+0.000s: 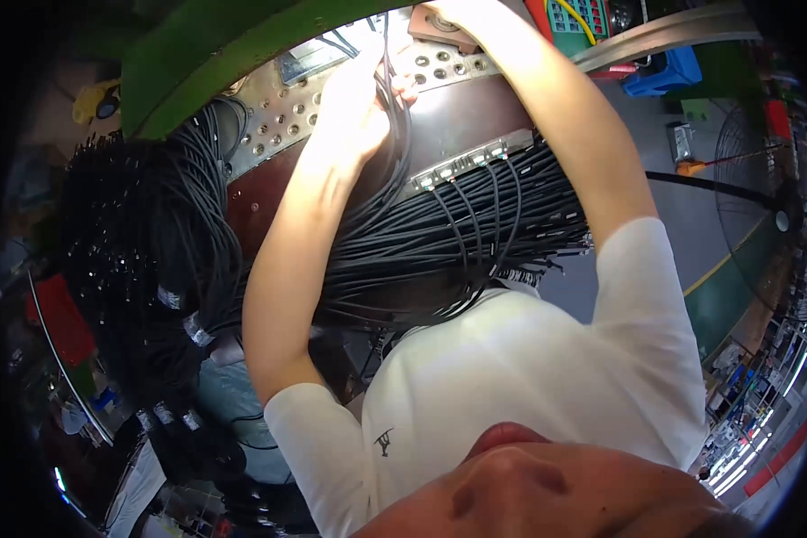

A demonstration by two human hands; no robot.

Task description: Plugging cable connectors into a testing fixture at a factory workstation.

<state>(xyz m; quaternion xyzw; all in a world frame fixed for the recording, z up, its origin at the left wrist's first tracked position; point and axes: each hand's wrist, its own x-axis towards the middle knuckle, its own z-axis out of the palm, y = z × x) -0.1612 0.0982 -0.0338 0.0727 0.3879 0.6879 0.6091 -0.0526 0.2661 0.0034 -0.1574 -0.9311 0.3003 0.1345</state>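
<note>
My left hand (360, 100) is closed around a few black cables (396, 166) at the bright spot near the top. Their ends rise past the fingers, and their lengths hang down toward a thick layer of black cables (377, 255) in front of me. My right hand (453, 11) reaches to the top edge beside a brownish block (441, 29); glare and the picture's edge hide its fingers. Under both arms lies a metal plate with round holes (282, 121). A row of small metal-ended connectors (462, 168) rests along the near edge of the dark work surface.
A green machine frame (233, 58) curves over the upper left. Large bundles of black cables (139, 224) hang at the left. Toward the upper right are a curved metal rail (672, 34), a blue bin (665, 73) and a standing fan (762, 211).
</note>
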